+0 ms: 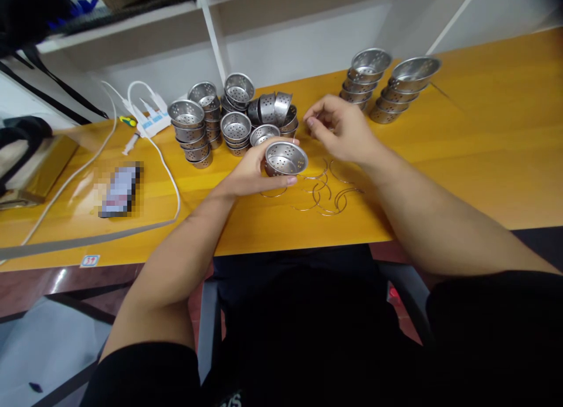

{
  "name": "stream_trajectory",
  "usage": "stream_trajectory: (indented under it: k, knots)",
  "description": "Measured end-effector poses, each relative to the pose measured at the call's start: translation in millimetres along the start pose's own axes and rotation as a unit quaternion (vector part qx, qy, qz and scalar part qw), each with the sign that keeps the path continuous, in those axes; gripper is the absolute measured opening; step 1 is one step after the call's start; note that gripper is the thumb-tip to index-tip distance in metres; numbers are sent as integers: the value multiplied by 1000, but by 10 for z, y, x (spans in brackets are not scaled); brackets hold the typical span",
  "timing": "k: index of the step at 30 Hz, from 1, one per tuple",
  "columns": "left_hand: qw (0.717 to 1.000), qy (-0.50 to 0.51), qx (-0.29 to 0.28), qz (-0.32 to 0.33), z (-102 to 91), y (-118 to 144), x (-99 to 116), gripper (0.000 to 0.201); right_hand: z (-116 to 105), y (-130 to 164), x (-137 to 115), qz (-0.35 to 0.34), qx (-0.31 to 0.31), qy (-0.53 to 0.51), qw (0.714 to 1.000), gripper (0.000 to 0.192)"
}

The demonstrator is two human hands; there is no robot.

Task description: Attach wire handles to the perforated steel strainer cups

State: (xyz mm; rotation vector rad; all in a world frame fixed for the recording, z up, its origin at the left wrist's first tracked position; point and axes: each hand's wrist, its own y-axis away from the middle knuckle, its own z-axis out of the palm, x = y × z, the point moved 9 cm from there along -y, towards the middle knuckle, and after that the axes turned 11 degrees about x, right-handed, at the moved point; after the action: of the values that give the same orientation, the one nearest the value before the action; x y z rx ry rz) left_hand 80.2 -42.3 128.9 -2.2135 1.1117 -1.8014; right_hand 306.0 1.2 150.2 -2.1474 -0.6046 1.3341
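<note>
A cup [285, 160] is held over the table [264, 228] by the left hand [250, 169], its thumb and fingers closed around the sides. Wires [336, 203] are scattered near it. The right hand [341, 128] is half curled; whether anything is pinched cannot be told. Stacked cups [190, 134] are ranged beyond.

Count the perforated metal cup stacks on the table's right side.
2: the left stack stands just beyond the right hand, which may hide part of its base; the right stack stands beside it.
</note>
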Motion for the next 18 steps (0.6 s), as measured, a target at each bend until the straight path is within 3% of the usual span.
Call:
stream_trajectory:
  k: [5, 10, 14, 18]
  knots:
    - [1000, -13, 19, 3, -27, -16, -78, 110, 42, 24, -46, -44, 19, -61, 997, 67]
    - [992, -100, 48, 61, -95, -31, -52, 103, 34, 39, -193, -39, -36, -59, 997, 53]
    - [985, -138, 36, 93, -77, -25, 12, 94, 145, 82, -313, -60, -106, -57, 991, 47]
    - [983, -154, 21, 95, -55, -13, 46, 87, 208, 102, -330, -83, -102, -53, 990, 45]
